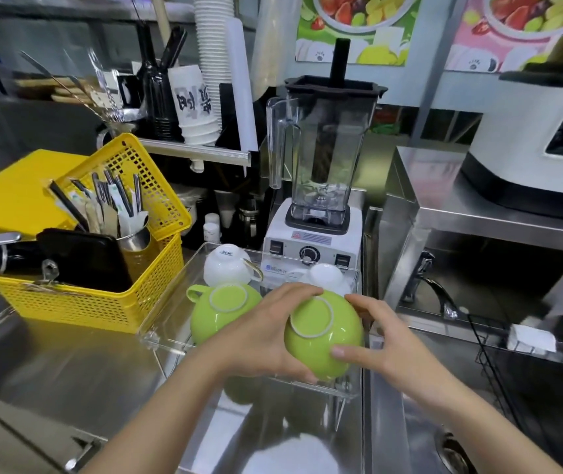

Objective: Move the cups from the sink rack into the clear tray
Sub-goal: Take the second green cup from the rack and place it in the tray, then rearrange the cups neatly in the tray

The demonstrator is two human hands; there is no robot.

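A glossy lime-green ceramic cup [324, 333] sits upside down between both hands, its pale foot ring facing up, held over the near right part of the clear acrylic tray [167, 309]. Whether its rim touches the tray floor I cannot tell. The left hand [266, 336] cups its left flank, fingers curled over the top edge and thumb tucked under the near side. The right hand [386, 340] presses from the other flank, thumb laid across the near wall and fingertips on the far side. So each grip is closed on this same cup.

Just left of the left hand's grip, a second lime-green cup with a loop handle [222, 313] rests inverted in the tray. Beyond it, farther from the hands, stands an inverted white cup with a gold-toned handle [228, 268], and straight past the grip, partly hidden by the fingers, another inverted white cup [328, 278].

Behind the tray, a white-based blender with a clear square jug [321, 179] stands on the steel tabletop [68, 364]. Well to the left of the grip is a yellow perforated plastic basket [109, 292] holding a steel canister of cutlery and straws [133, 234]. To the right of the right hand lies the steel sink [499, 388], with a dark wire rack [499, 364] along its edge and a dark tap [430, 285] behind it.
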